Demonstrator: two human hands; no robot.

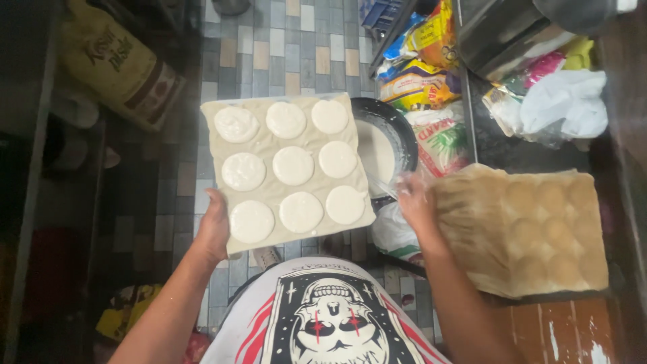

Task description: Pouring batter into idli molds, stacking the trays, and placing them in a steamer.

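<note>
My left hand (214,229) grips the near left edge of a flat square board (272,197) covered with a flour-dusted sheet, held level over the floor. Several round white dough discs (292,165) lie on it in rows of three. My right hand (415,201), blurred and wrapped in thin clear plastic, rests at the left edge of a stack of tan sheets (522,229) with round bumps pressing up from beneath. The fingers look curled on the stack's edge.
A dark round pan of white flour (384,145) sits on the tiled floor behind the board. Colourful food packets (424,67) and plastic bags (563,101) crowd the counter at right. A yellow sack (114,61) leans at far left.
</note>
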